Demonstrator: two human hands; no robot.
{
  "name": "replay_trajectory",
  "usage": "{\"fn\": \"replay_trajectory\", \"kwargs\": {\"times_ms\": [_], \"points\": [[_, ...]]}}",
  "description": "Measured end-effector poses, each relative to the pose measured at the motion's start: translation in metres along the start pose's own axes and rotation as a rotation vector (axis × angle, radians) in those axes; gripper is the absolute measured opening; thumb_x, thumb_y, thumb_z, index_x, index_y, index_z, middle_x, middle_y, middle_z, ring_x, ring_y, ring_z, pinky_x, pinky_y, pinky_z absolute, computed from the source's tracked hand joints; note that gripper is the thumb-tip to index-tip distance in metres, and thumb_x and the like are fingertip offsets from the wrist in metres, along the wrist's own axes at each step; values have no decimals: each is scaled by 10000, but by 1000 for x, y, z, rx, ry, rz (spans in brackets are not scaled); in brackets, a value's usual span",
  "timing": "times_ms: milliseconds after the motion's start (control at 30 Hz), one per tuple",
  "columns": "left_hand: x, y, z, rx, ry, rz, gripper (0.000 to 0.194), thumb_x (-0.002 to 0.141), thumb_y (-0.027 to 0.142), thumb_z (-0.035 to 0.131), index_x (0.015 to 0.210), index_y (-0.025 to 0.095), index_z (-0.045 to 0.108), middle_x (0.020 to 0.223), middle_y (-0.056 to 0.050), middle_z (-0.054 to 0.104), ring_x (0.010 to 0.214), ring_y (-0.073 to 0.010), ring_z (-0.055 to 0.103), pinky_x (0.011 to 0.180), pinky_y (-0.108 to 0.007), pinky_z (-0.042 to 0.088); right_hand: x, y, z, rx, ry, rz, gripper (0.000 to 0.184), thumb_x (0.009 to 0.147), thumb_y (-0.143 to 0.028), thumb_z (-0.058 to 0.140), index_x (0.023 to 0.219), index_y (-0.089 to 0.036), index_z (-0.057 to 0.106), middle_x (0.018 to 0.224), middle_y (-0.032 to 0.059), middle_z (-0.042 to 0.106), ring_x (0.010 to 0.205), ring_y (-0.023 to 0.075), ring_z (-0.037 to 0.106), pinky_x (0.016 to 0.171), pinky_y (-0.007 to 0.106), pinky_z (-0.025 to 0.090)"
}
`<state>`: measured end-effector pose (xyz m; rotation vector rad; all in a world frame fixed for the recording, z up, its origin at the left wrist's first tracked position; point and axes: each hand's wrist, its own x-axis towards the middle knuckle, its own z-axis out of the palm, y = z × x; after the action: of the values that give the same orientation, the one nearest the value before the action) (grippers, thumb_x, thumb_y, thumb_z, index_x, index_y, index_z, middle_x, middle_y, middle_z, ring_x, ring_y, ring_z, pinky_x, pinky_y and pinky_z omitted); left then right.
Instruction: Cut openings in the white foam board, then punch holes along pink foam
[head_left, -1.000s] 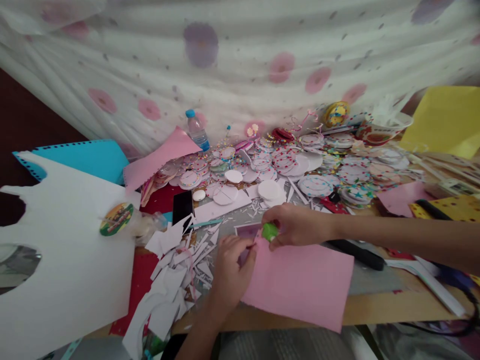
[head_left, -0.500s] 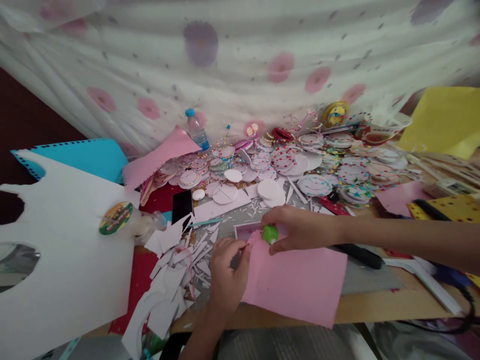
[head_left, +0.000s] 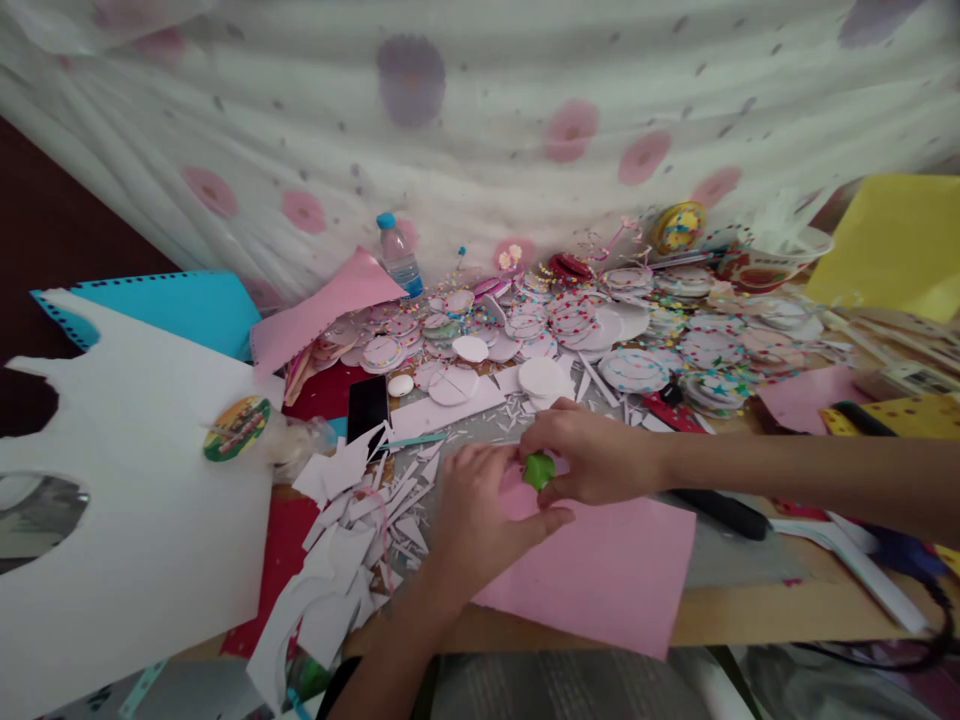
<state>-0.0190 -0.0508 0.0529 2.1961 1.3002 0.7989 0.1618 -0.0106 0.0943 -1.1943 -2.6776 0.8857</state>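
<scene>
A pink sheet of paper [head_left: 600,570] lies at the front of the table. My right hand [head_left: 581,450] is closed round a small green craft punch [head_left: 538,470] at the sheet's upper left part. Close beside it, my left hand [head_left: 487,510] rests on the sheet's left side, thumb stretched out to the right and fingers reaching toward the punch. The left fingertips are partly hidden near the punch. Both hands cover the sheet's upper left corner.
White paper scraps [head_left: 360,540] are heaped left of my hands. Many decorated paper discs [head_left: 577,315] lie behind, near a water bottle [head_left: 400,255] and a phone [head_left: 367,408]. A cut white sheet [head_left: 172,520] stands at left. A black-handled tool [head_left: 724,512] lies at right.
My left hand has gone from pinching at the sheet's left edge to lying over it, thumb extended. My right hand stays on the green punch. The view has shifted slightly.
</scene>
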Motion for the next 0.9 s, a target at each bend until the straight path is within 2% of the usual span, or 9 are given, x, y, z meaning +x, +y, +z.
{"fn": "replay_trajectory", "kwargs": {"times_ms": [67, 133, 233, 367, 467, 533, 633, 767, 900], "points": [[7, 1, 3, 5, -5, 4, 406, 577, 408, 845, 849, 189, 638, 879, -51, 670, 893, -265, 591, 809, -427, 444, 0, 2, 2, -11, 9, -17, 160, 672, -160, 698, 827, -169, 660, 799, 24, 685, 836, 200, 617, 820, 338, 326], [10, 1, 8, -13, 22, 6, 369, 576, 377, 854, 813, 190, 642, 867, -49, 675, 896, -261, 593, 802, -414, 440, 0, 4, 4, -18, 20, -18, 134, 677, -141, 666, 808, -165, 654, 774, 23, 683, 795, 189, 617, 813, 340, 327], [9, -1, 13, -30, 52, 16, 372, 588, 361, 853, 855, 192, 655, 889, -54, 683, 921, -261, 590, 812, -408, 436, 0, 8, 7, -1, 30, -7, 121, 681, -139, 657, 801, -158, 651, 753, 15, 679, 750, 172, 612, 818, 343, 329], [5, -5, 10, -2, 26, 37, 396, 655, 405, 809, 954, 192, 660, 939, -67, 690, 948, -265, 587, 861, -431, 416, 2, 9, 5, 12, 20, 7, 86, 685, -149, 667, 766, -158, 641, 721, -3, 662, 703, 151, 590, 818, 337, 333], [1, -8, 2, -17, 5, 57, 303, 783, 390, 707, 1022, 211, 654, 965, -46, 701, 943, -237, 598, 931, -445, 377, 2, 10, 1, 11, 0, 11, 121, 702, -230, 707, 777, -165, 638, 737, -1, 654, 710, 156, 582, 804, 331, 339], [-3, -10, -3, -47, 40, 49, 122, 881, 306, 597, 930, 220, 667, 860, -9, 704, 846, -189, 613, 959, -429, 358, 0, 12, 0, 15, -17, 12, 217, 698, -320, 745, 822, -169, 649, 771, 11, 660, 742, 174, 592, 798, 330, 345], [-10, -12, -7, -56, 142, 42, 206, 918, 222, 518, 745, 197, 626, 679, 21, 641, 708, -145, 590, 951, -401, 365, -6, 15, 0, 21, -44, 11, 309, 683, -382, 767, 891, -179, 663, 824, 26, 669, 807, 202, 604, 819, 335, 350], [-17, -13, -6, -58, 236, 48, 202, 910, 204, 518, 720, 186, 584, 667, 15, 607, 698, -140, 576, 922, -384, 392, -13, 11, 1, 20, -60, 34, 296, 699, -391, 757, 884, -180, 663, 837, 36, 661, 843, 216, 594, 804, 324, 364], [-18, -10, -3, -79, 261, 36, 218, 915, 208, 497, 711, 194, 572, 668, 10, 596, 690, -142, 562, 927, -392, 403, -14, 5, 0, 18, -34, 39, 299, 715, -400, 744, 891, -174, 656, 838, 43, 645, 834, 215, 580, 758, 306, 380]]}}
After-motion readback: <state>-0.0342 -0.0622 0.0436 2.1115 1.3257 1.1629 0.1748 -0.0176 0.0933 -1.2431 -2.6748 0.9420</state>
